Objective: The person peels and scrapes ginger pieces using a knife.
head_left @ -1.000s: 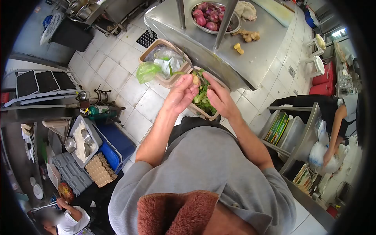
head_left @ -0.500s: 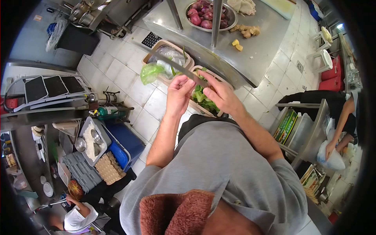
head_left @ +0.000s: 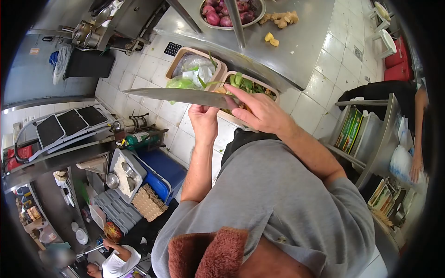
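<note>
My right hand (head_left: 262, 112) grips a large knife, its index finger laid along the back part of the blade; the handle is mostly hidden by the hand. The long blade (head_left: 181, 96) points left with its broad side showing. Just below it, my left hand (head_left: 204, 124) is closed, fingertips partly behind the blade; whatever it pinches cannot be made out. Beneath the hands stands a beige bin (head_left: 276, 94) of green vegetable scraps (head_left: 245, 84). Beside it, a second beige bin (head_left: 172, 69) holds plastic bags (head_left: 197, 69).
On the steel table (head_left: 306, 51) are a colander (head_left: 262, 10) of red onions (head_left: 225, 21), a ginger root (head_left: 283, 18) and yellow pieces (head_left: 272, 40). A step ladder (head_left: 69, 127) and flour tub (head_left: 126, 172) stand left. Other people work lower left and right, by a metal shelf (head_left: 378, 139).
The knife has swung from a slant to nearly level, its broad side now showing. My left hand has dropped slightly and sits under the blade. The view has shifted.
</note>
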The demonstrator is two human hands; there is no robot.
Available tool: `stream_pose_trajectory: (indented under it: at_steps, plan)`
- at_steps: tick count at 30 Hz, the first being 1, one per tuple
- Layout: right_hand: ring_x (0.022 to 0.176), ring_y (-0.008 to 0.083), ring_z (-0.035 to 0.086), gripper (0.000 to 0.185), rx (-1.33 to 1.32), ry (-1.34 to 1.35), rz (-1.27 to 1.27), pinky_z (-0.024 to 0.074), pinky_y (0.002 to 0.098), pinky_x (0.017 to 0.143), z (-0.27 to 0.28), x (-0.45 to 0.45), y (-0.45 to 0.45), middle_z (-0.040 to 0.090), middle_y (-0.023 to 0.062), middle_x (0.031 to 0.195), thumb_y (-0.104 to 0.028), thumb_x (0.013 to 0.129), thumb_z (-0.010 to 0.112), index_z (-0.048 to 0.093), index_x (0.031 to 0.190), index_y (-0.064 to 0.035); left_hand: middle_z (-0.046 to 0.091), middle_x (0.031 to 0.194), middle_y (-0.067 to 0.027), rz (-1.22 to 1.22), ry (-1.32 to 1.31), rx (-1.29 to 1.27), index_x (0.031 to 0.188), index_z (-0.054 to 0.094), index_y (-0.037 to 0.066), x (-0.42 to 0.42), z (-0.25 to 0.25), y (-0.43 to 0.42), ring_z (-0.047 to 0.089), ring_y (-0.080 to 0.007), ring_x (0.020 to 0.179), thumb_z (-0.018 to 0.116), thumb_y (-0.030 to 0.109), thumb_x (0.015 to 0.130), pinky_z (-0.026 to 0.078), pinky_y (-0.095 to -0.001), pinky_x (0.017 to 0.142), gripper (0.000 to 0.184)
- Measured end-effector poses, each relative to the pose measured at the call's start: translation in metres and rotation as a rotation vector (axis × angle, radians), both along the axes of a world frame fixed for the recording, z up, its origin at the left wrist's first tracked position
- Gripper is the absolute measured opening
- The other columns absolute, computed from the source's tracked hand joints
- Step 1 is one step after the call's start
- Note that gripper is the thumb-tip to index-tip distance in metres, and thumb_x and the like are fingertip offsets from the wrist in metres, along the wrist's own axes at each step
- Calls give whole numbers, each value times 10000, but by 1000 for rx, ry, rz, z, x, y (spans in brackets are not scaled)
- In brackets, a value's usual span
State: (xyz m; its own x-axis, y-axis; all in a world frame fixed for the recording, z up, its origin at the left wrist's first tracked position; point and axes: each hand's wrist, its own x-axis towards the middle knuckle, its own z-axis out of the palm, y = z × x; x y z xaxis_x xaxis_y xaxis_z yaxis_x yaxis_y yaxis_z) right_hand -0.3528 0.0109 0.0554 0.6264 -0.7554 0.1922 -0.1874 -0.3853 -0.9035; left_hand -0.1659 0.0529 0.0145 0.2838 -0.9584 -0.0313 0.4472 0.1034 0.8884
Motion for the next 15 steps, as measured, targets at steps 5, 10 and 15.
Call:
stream_pose_trajectory:
  at_steps: [5,10,15]
  plan:
    - [786,397,619,578,3,15,-6,464,441,711,-3,-2,0,642,242,898,-363,961,548,438,1387,12,679,1057,-105,-30,-95,-3,1064,628,-31,3,-3,2,653,-178,966,641,-57,874,516,-313,888,192]
    - [740,384,622,558,0,69,-23,462,445,679,-8,1,1,641,228,818,-383,970,522,468,1355,17,677,1048,-105,2,-145,33,1067,625,-37,2,-6,4,651,-173,958,638,-57,880,513,-305,892,188]
    - [709,380,624,530,58,78,-33,465,452,665,1,3,-1,632,229,778,-385,970,518,496,1314,18,691,934,-64,70,-113,38,982,653,-26,-6,1,-3,644,-102,833,671,-68,845,513,-241,767,145]
